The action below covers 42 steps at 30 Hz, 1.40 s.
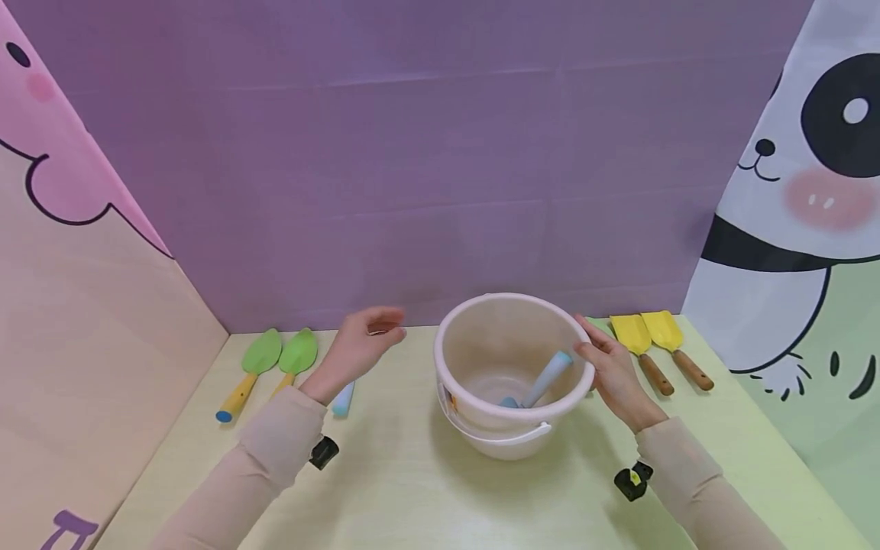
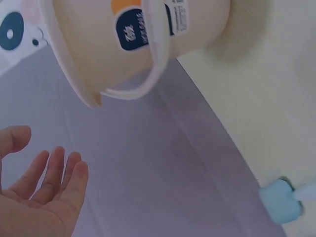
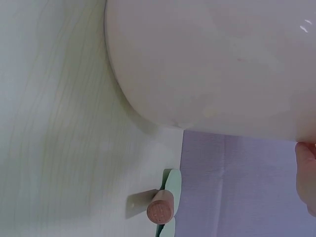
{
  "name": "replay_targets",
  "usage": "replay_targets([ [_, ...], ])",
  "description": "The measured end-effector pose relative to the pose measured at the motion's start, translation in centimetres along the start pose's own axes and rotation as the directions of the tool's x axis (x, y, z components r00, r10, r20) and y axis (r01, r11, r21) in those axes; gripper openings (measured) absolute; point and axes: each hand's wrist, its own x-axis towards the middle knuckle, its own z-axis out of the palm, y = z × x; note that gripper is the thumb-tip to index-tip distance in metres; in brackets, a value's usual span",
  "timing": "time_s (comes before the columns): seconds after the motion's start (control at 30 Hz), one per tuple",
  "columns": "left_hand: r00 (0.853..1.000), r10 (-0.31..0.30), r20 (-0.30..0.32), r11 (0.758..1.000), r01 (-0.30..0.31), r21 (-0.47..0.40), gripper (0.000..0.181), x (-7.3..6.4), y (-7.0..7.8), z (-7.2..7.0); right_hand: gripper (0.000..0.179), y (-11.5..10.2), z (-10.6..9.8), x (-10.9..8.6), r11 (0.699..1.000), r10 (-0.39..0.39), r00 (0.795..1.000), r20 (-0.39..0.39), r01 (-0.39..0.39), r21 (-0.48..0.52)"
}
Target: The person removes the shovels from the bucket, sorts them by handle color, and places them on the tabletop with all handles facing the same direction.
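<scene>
A pale pink-white plastic bucket point(image 1: 474, 344) stands on the table, its white carrying handle point(image 1: 512, 440) hanging down at the front. My right hand point(image 1: 619, 382) holds the rim at the right, thumb on the near side of it. Inside the bucket lies a small tool with a light-blue handle point(image 1: 547, 380); its blue head is partly hidden. To the left of the bucket, my left hand point(image 1: 360, 347) is in the air, holding nothing. The left wrist view shows its fingers point(image 2: 69, 190) loosely extended, below the bucket's labelled side point(image 2: 98, 39).
Two green trowels point(image 1: 263, 351) with yellow handles lie at the left, one partly behind my left arm. Beside them is another light-blue-handled tool point(image 1: 343, 400). Two yellow shovels point(image 1: 632, 334) with wooden handles lie right of the bucket, near a green-bladed tool point(image 3: 174, 190). A purple backdrop rises behind.
</scene>
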Motion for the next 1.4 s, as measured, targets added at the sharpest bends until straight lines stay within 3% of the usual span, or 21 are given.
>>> replay_targets([
  [0.27,0.985,0.133,0.11,0.989,-0.139,0.049,0.031,-0.2,3.0,2.4,0.058,0.0,0.0,-0.1,1.0,0.004,1.0,0.002,-0.004,0.005],
  [0.6,0.928,0.224,0.296,0.959,-0.265,0.105,0.03,-0.8,5.6,5.2,0.058,0.0,-0.1,-0.2,1.0,0.016,1.0,-0.007,-0.016,0.013],
  [0.83,0.904,0.226,0.363,0.939,-0.302,0.167,0.029,-0.4,6.4,7.4,0.059,-0.1,0.0,-0.5,1.0,0.002,1.0,0.0,-0.002,0.001],
  [1.07,0.863,0.273,0.424,0.892,-0.392,0.224,0.028,0.5,6.4,9.8,0.059,0.0,-0.1,-0.5,1.0,0.004,1.0,-0.005,-0.004,0.003],
  [1.17,0.856,0.255,0.449,0.879,-0.398,0.261,0.028,0.8,6.6,10.6,0.059,0.0,-0.1,-0.4,1.0,0.006,1.0,-0.006,-0.006,0.008],
  [1.4,0.847,0.2,0.493,0.889,-0.369,0.273,0.03,1.6,6.7,12.2,0.058,0.0,0.0,-0.2,1.0,0.008,1.0,-0.007,-0.008,0.012],
])
